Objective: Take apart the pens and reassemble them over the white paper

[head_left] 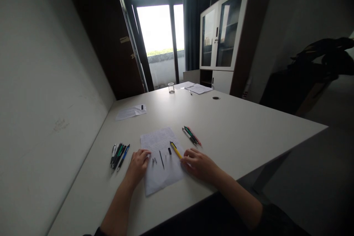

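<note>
A written sheet of paper lies on the white table before me. On it are a thin dark pen refill, a small black grip, a pale small part and tiny metallic pieces. My left hand rests at the paper's left edge, its fingers laid loosely on the sheet with nothing visible in them. At the right edge, the fingertips of my right hand close on the lower end of a yellow pen, which slants across the paper.
Several pens lie in a bunch left of my left hand. Another group of pens lies beyond my right hand. Farther off are a plastic-covered sheet, a glass, a notebook and a round cable hole.
</note>
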### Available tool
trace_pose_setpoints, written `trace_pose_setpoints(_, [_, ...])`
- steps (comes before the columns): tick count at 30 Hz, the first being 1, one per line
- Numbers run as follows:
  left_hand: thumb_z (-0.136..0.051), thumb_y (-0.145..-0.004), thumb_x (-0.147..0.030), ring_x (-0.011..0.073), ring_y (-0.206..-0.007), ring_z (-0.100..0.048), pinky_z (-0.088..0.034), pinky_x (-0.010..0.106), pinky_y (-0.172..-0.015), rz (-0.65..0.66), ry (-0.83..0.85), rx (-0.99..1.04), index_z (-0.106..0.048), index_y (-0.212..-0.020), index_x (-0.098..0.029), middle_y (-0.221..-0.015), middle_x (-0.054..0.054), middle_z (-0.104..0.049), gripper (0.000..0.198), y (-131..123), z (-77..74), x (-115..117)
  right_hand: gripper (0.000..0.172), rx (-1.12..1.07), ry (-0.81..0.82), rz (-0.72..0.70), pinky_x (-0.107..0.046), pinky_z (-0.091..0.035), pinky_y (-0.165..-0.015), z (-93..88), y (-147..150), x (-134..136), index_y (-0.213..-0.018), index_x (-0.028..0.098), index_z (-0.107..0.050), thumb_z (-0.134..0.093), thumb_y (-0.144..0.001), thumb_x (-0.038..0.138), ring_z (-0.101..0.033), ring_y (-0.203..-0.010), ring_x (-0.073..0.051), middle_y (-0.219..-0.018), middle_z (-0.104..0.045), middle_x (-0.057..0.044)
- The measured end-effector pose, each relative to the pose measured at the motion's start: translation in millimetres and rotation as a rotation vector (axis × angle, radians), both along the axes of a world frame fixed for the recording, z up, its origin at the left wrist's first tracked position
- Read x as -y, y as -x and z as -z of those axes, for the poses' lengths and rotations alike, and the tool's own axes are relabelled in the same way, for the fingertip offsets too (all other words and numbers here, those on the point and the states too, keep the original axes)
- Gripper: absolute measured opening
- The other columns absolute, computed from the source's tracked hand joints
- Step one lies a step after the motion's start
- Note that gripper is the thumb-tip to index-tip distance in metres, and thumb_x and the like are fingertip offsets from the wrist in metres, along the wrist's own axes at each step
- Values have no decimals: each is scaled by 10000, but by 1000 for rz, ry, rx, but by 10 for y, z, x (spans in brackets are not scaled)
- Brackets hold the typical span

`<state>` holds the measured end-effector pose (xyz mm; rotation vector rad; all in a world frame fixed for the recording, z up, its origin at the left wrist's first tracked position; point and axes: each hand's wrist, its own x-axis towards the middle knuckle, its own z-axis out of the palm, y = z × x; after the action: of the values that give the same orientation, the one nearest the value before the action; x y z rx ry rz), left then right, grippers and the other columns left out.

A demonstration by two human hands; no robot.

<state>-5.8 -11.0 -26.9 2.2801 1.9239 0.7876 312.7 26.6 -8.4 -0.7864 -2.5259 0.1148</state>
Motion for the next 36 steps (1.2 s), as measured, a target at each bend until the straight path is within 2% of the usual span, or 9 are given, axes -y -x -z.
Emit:
trace_pose_setpoints(6, [-460, -877, -128, 262, -1037, -552, -423, 436, -943, -16, 5, 14, -655, -1041, -234, -1131, 77, -620, 276, -31, -42, 21, 192, 6, -1, 2, -294, -503, -741, -9, -3, -3, -995, 245, -695, -528, -914, 197, -580, -872, -188, -996, -643, -73])
trace_pose_setpoints(22, [-456, -882, -141, 259, -1054, -545, -414, 427, -953, -14, 8, 13, -652, -1051, -233, -1140, 76, -616, 275, -34, -32, 15, 227, 39, 54, -18, -318, -501, -791, -3, -20, -16, -1040, 265, -690, -499, -929, 215, -574, -931, -201, -1048, -630, -74])
trace_pose_setpoints(25, [-452, -884, -152, 261, -1052, -543, -418, 429, -955, -22, 15, 19, -650, -1074, -232, -1142, 80, -617, 286, -28, -22, 15, 277, 88, 100, -52, -332, -506, -811, -71, -52, -35, -1159, 296, -654, -517, -922, 253, -579, -968, -213, -1107, -618, -77])
trace_pose_setpoints(29, [-456, -872, -151, 258, -1039, -552, -426, 425, -950, -23, 1, 17, -652, -1080, -232, -1135, 82, -623, 298, -17, -9, 9, 520, 160, 184, -106, -346, -499, -858, -241, -72, -92, -1381, 323, -479, -593, -875, 355, -590, -1049, -237, -1204, -592, -81])
trace_pose_setpoints(33, [-453, -875, -159, 260, -1026, -558, -433, 431, -936, -7, -7, 27, -647, -1076, -233, -1127, 78, -629, 289, -10, -3, 1, 520, 247, 224, -94, -320, -493, -772, -367, 29, -202, -1367, 320, -490, -585, -864, 406, -644, -962, -236, -1142, -629, -73])
trace_pose_setpoints(36, [-457, -867, -157, 264, -1018, -564, -441, 435, -931, -12, -9, 32, -648, -1063, -234, -1119, 79, -631, 284, -4, 7, -6, 496, 299, 224, -84, -312, -470, -714, -372, 146, -319, -1325, 295, -529, -590, -841, 385, -663, -895, -244, -1068, -669, -70])
